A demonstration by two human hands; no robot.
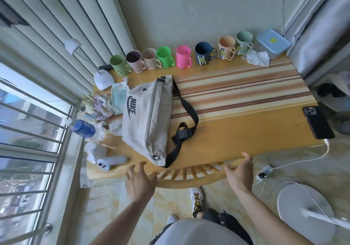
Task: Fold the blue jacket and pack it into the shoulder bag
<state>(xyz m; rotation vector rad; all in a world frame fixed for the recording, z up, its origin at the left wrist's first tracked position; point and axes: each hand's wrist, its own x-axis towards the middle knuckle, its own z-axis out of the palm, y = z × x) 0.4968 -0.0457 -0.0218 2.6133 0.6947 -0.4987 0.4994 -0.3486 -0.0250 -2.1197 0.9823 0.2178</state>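
A beige shoulder bag (145, 115) with a dark logo and a black strap (186, 123) lies on the left part of the wooden table (246, 131), its zipper shut. My left hand (140, 182) hovers open at the table's near edge, just below the bag's bottom corner. My right hand (241, 174) is open too, palm turned inward, over the near edge to the right of the strap. Neither hand touches the bag. No blue jacket shows in view.
A row of several coloured mugs (182, 57) lines the table's far edge, with a blue-lidded box (271, 42) at the far right. A phone (318, 122) charges at the right edge. Clutter, a bottle (85, 129) and a lamp (103, 79) sit left. A wooden chair back (189, 176) stands below.
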